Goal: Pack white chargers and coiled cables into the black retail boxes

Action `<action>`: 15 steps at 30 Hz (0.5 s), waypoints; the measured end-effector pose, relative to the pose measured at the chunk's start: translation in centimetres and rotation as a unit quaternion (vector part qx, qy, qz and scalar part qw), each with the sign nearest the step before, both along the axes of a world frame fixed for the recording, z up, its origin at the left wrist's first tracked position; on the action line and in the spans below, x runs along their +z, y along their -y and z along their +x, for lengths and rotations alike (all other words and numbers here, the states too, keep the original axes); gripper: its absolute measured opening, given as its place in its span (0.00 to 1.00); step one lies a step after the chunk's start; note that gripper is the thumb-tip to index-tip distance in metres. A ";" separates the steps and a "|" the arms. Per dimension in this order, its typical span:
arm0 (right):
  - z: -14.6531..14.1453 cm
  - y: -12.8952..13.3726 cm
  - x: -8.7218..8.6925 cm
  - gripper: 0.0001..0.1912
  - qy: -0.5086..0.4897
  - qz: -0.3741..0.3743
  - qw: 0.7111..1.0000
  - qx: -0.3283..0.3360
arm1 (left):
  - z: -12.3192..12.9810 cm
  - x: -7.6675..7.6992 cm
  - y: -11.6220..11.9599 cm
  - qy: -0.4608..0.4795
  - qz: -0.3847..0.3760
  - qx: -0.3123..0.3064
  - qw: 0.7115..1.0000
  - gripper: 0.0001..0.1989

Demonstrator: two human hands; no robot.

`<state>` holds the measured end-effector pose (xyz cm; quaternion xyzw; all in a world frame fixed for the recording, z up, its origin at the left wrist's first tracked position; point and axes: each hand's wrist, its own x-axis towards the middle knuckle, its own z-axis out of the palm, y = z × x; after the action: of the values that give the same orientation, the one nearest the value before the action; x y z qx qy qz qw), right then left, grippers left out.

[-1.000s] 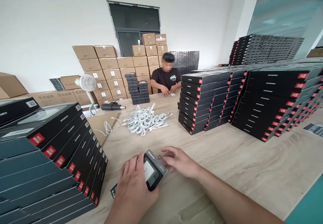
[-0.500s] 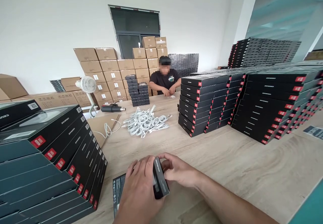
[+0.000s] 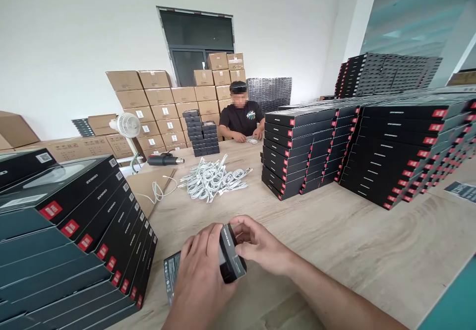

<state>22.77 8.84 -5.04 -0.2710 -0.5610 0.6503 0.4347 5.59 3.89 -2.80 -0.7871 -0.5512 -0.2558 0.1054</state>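
A small black-and-grey box [image 3: 235, 256] is tilted up over the near part of the wooden table. My left hand [image 3: 204, 265] wraps round its left side, fingers over the top edge. On the opposite side, my right hand [image 3: 260, 244] has curled fingers against the box, with the thumb at its printed face. The right fingertips are partly hidden behind the box. Beneath my left hand lies a flat dark printed piece [image 3: 171, 276], mostly covered; I cannot tell whether it joins the box.
Black boxes with red labels stand stacked at left [image 3: 107, 231] and right [image 3: 297, 151]. White cables [image 3: 213, 178] lie in a heap mid-table, near a heat gun [image 3: 165, 160] and a fan [image 3: 128, 125]. Across the table sits a person [image 3: 241, 116] before brown cartons [image 3: 184, 95].
The small box has risen slightly and turned, showing more of its printed face. My right thumb has come onto that face. Across the table, the person's hands have moved apart.
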 end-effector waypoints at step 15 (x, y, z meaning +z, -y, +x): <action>-0.8 0.4 -0.2 0.22 0.025 0.008 0.999 -0.027 | 0.6 0.4 0.5 -0.007 -0.004 -0.072 0.997 0.29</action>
<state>21.92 8.41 -5.21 -0.2989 -0.5697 0.6265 0.4401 6.19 3.41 -2.45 -0.8267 -0.4937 -0.2553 0.0874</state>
